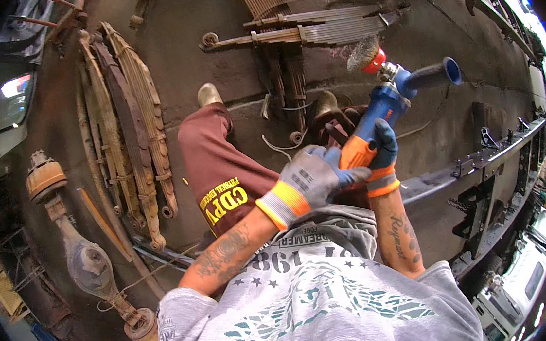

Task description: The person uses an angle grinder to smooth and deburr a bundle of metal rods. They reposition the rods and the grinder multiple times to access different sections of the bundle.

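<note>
A blue and orange angle grinder is held up in front of my body, its head pointing away to the far right. A wire cup brush with a red collar is fitted to it, and a blue side handle sticks out to the right. My right hand, in a grey and orange work glove, is closed around the right side of the grinder's body. My left hand, gloved alike, is closed at the orange rear end of the grinder. Its fingertips are partly hidden.
Stacked leaf springs lie on the floor ahead, and several more leaf springs lie at left. A rusty axle rests at the far left. A metal vehicle frame runs along the right. A thin cable trails near the grinder.
</note>
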Demonstrator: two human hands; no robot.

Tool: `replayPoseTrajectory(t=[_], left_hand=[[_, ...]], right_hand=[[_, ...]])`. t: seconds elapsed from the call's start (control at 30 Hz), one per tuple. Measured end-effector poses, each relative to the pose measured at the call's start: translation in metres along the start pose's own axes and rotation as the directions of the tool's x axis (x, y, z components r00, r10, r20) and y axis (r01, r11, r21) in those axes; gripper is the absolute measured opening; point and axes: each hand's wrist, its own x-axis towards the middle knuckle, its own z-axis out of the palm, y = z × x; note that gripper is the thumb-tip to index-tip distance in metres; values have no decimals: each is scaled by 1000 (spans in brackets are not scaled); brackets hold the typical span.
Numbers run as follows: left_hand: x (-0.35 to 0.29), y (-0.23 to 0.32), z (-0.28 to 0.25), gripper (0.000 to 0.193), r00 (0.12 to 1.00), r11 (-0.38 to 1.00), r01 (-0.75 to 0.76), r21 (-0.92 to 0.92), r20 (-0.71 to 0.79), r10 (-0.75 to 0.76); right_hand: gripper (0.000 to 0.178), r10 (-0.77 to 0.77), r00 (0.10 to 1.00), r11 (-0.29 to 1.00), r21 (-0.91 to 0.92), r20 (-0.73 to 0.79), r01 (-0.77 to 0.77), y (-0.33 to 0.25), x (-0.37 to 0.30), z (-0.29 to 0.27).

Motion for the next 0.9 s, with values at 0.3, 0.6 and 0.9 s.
replayPoseTrajectory(t=[0.3,0.6,0.9], left_hand=[[-8,-19,-18,61,997,994,-77,-82,4,77],[-31,8,-6,82,968,999,54,0,-245,-52],[-105,-33,26,40,952,886,305,-351,121,-280]], right_hand=[[56,165,986,986,10,-17,-165,-3,-12,43],[50,-464,885,747,-555,-41,366,-8,-28,53],[39,-198,819,963,-50,538,266,-150,-43,116]])
